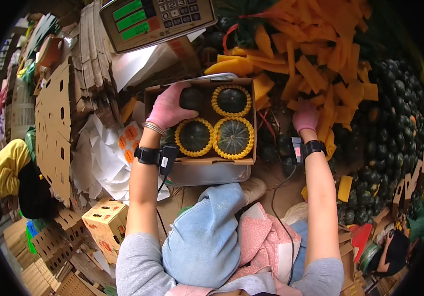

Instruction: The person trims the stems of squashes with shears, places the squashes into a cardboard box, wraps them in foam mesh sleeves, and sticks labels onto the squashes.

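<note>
The bare squash sits in the far left corner of the box, with 3 netted squashes filling the rest of the space I can make out. From where I stand, the left hand, in a pink glove, curves round its left side, fingers beyond and thumb on the near side, pinching it. The right hand, gloved too, reaches into the heap of yellow foam nets; its fingertips are partly lost there, so I can't tell whether they pinch 1.

To do this well, I'd say, draw out a single net, since the strips lie jumbled. Stretch it wide with 2 hands and seat it evenly round the squash's belly, like the collars on its neighbours. Lifting the squash clear of the wall should give the fingers room.

The box rests over a metal tray, so gentle pressure seems wise. Mind the cable from the right wrist; it could snag. Beyond is a scale, green digits lit.
</note>
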A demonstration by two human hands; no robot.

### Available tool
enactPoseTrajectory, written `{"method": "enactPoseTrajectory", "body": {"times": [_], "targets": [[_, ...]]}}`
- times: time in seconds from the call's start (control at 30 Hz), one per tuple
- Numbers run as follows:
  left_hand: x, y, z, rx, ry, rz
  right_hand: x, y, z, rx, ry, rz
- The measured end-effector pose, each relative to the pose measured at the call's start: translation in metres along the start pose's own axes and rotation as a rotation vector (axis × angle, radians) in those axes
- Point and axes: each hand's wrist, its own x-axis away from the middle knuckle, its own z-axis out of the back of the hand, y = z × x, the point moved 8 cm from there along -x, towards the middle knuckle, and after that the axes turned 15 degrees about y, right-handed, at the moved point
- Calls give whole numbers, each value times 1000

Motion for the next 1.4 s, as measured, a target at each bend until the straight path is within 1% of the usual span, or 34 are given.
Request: {"method": "enactPoseTrajectory", "body": {"times": [0.03,0.07,0.13,0.17,0.27,0.33,0.37,0.4,0.47,0.5,0.6,0.63,0.73,0.77,0.8,0.87,0.9,0.93,1.0,1.03,1.07,1.1,1.13,1.17,1.2,1.27,1.3,1.33,1.4], "targets": [[0,1,4,77,49,56,-2,2,-6,65,-12,60],[3,0,8,223,79,145,-3,3,-14,134,-29,114],[8,-3,5,649,102,371,-2,-4,6,3,86,131],[11,4,3,784,78,391,1,-4,21,-59,138,135],[16,44,1,1160,1,440,24,-7,100,-622,399,-129],[28,76,-8,1197,113,269,54,-14,139,-765,495,-218],[36,83,-12,1015,191,12,68,-20,154,-842,491,-267],[41,112,1,664,301,-364,83,-25,165,-919,489,-316],[58,130,-20,301,121,-608,108,-33,173,-1052,460,-396],[63,134,-26,172,48,-599,117,-39,178,-1038,460,-397],[76,153,-5,-37,86,-664,133,-63,192,-1003,449,-352],[81,161,0,57,104,-700,135,-74,200,-1028,447,-304],[93,177,-8,551,-164,-530,143,-106,218,-1057,452,-96],[95,173,-14,595,-172,-466,142,-114,224,-1103,418,-26],[93,166,-21,606,-223,-383,141,-114,227,-1201,342,-16],[90,156,-29,845,-306,-265,140,-109,210,-1579,-55,-167],[88,164,-22,904,-279,-315,140,-116,196,-1854,-200,-276],[87,168,-20,911,-252,-331,138,-111,197,-1922,-107,-299],[85,175,-19,920,-195,-360,134,-102,189,-1621,-101,-417],[83,169,-27,865,-262,-321,131,-97,193,-1646,-47,-455],[81,162,-26,816,-236,-240,128,-93,195,-1671,8,-494],[76,166,-12,747,-143,-314,125,-82,205,-1616,271,-424],[73,170,0,676,-53,-382,125,-79,205,-1628,323,-453],[72,170,3,573,47,-401,125,-79,208,-1676,378,-467],[72,159,-7,673,-70,-235,124,-81,210,-1724,438,-479],[80,139,-30,857,-295,101,122,-88,199,-1681,390,-626],[82,144,-30,1276,-400,353,115,-82,207,-1414,422,-485],[85,137,-36,1503,-424,538,110,-82,209,-1268,360,-297],[83,137,-32,1634,-603,576,114,-87,181,-1745,57,-407]]}}
